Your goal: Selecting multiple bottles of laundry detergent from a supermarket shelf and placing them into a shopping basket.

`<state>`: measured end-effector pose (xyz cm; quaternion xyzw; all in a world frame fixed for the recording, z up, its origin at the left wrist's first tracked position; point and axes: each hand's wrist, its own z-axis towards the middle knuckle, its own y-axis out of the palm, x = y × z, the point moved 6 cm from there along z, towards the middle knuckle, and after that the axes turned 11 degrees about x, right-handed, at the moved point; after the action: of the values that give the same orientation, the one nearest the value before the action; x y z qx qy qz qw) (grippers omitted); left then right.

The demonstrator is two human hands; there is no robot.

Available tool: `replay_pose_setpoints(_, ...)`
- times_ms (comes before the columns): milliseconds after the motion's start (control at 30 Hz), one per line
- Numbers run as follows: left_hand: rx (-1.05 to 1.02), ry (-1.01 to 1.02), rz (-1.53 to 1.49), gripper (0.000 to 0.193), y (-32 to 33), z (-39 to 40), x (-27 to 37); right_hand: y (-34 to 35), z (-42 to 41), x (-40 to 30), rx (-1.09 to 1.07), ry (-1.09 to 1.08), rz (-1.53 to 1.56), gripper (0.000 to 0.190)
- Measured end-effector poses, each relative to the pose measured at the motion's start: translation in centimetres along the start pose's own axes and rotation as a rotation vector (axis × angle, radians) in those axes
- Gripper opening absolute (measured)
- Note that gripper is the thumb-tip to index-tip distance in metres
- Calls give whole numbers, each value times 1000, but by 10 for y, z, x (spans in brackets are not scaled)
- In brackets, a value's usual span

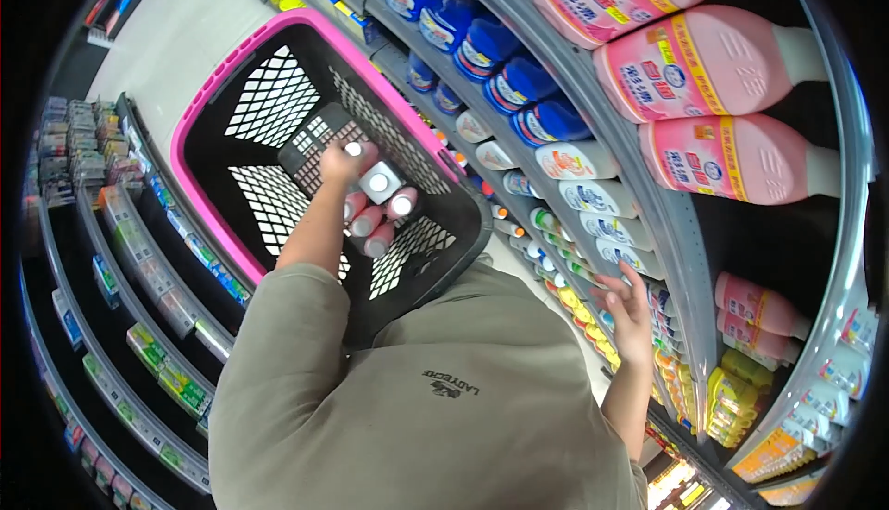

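My left hand [339, 162] reaches down into a black plastic shopping basket with a pink rim [186, 110]. Its fingers are around a pink bottle with a white cap [368, 155], partly covered by the hand. Beside it in the basket stand a white bottle [380, 182] and several other pink bottles [378, 237], caps upward. My right hand [629, 312] is raised at my right side with fingers apart, holding nothing. It is nearest to the shelf of white bottles [618, 254]; whether a fingertip touches one cannot be told.
On the right shelf [684, 315], large pink detergent bottles [694, 65] stand above a row of blue bottles [517, 83]. Yellow bottles [729, 395] are lower right. Shelves of boxed goods [167, 374] line the left. Pale floor [160, 37] shows between them.
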<state>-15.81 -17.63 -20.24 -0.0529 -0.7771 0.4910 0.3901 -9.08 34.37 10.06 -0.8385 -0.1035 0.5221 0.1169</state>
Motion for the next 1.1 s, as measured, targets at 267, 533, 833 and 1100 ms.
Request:
replay_pose_setpoints(267,-98,-43,-242,71,21,-11,-30,-6,5,-54,72,-272,104,50)
replay_pose_setpoints(533,-27,-126,-552,60,-48,-79,21,-58,30,-142,350,-713,214,50)
replay_pose_setpoints(833,-141,-52,-853,35,-105,-234,87,-21,76,-235,93,-935,284,78)
replay_pose_setpoints(1100,-168,-71,-912,33,-100,-282,119,-51,93,-235,133,-921,438,67)
